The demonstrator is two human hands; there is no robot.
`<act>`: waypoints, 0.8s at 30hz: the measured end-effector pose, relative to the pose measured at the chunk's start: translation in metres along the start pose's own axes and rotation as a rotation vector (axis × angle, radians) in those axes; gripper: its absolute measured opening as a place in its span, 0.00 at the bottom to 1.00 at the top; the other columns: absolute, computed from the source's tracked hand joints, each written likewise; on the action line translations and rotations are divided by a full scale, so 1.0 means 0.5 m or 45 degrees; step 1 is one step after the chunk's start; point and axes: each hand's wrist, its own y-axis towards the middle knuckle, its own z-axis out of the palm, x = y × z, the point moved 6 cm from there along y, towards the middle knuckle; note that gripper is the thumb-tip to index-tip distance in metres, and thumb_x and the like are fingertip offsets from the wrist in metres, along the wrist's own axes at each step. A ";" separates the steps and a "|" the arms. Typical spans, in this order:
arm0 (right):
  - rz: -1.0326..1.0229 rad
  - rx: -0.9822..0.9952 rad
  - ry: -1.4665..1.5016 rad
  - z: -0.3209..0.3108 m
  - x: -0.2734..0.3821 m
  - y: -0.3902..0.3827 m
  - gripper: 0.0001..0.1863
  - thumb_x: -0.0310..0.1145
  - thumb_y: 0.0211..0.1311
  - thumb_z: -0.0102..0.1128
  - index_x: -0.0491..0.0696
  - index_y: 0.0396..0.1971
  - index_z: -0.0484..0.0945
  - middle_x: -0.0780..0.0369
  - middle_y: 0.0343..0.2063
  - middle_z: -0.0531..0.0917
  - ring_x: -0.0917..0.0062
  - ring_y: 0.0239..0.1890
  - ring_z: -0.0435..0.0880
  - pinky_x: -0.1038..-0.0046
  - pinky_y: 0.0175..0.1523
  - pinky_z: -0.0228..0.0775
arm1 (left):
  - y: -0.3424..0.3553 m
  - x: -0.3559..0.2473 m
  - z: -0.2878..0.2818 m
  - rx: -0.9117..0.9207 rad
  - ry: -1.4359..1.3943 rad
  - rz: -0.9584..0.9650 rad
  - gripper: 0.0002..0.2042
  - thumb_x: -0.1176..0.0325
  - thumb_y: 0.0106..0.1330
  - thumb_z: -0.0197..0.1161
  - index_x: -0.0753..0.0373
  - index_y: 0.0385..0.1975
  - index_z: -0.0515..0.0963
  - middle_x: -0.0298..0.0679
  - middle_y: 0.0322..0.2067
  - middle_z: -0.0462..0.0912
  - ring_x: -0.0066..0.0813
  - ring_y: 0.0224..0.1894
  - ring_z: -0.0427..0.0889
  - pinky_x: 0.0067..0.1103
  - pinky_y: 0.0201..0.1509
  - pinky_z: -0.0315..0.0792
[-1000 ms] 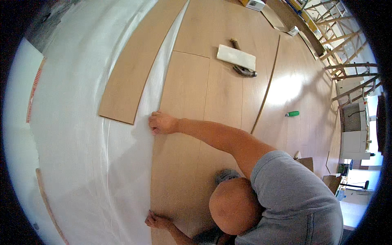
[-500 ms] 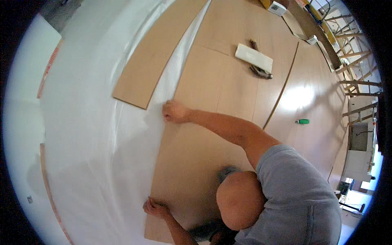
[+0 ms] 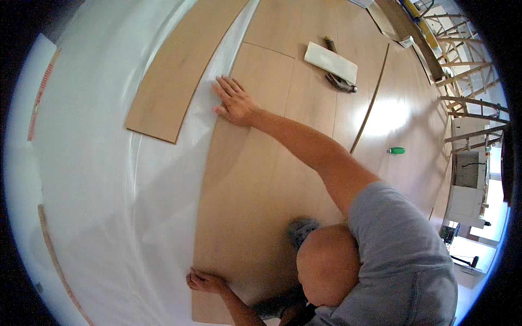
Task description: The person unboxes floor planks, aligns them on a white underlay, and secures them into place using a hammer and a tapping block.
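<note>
Neither of my own hands is in view. A co-worker in a grey shirt [image 3: 408, 255] crouches at the lower right, seen from above and facing left. That person's right hand [image 3: 235, 103] is spread flat at the left edge of a wood-look floor plank [image 3: 228, 206]. Farther down the same edge, the co-worker's left hand [image 3: 204, 281] curls its fingers over the rim. A loose plank [image 3: 185, 70] lies on white sheet underlay [image 3: 163, 190], left of the laid boards and apart from them.
An off-white block [image 3: 330, 58] rests across a hammer [image 3: 341, 83] on the laid floor. A long dark gap [image 3: 375, 92] runs between boards. Beyond it lies a small green-handled object [image 3: 396, 150]. Wooden trestles [image 3: 470, 103] stand along the right, and a wall [image 3: 22, 179] rises at left.
The co-worker's right hand has slid up along the plank edge and spread its fingers. The left hand stays near the same spot. The whole view has shifted slightly.
</note>
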 end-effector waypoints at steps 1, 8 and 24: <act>0.059 0.192 -0.017 0.025 -0.003 -0.006 0.41 0.58 0.70 0.47 0.43 0.73 0.55 0.50 0.73 0.56 0.58 0.77 0.48 0.56 0.80 0.33 | -0.007 0.021 0.001 -0.024 0.006 0.016 0.17 0.62 0.75 0.53 0.71 0.48 0.81 0.56 0.53 0.74 0.53 0.57 0.70 0.45 0.63 0.64; 0.055 0.132 0.022 0.050 -0.005 -0.001 0.38 0.56 0.73 0.44 0.44 0.71 0.57 0.50 0.73 0.58 0.58 0.76 0.51 0.56 0.79 0.37 | 0.018 0.020 0.006 -0.042 0.161 0.124 0.23 0.54 0.76 0.50 0.70 0.54 0.77 0.56 0.56 0.73 0.53 0.59 0.69 0.46 0.65 0.63; 0.886 0.532 -0.542 -0.314 -0.643 -0.405 0.47 0.68 0.58 0.59 0.78 0.75 0.47 0.41 0.73 0.49 0.33 0.73 0.44 0.27 0.67 0.42 | -0.275 -0.099 0.114 0.674 0.299 0.675 0.35 0.53 0.70 0.52 0.67 0.72 0.54 0.58 0.73 0.51 0.60 0.75 0.48 0.51 0.78 0.37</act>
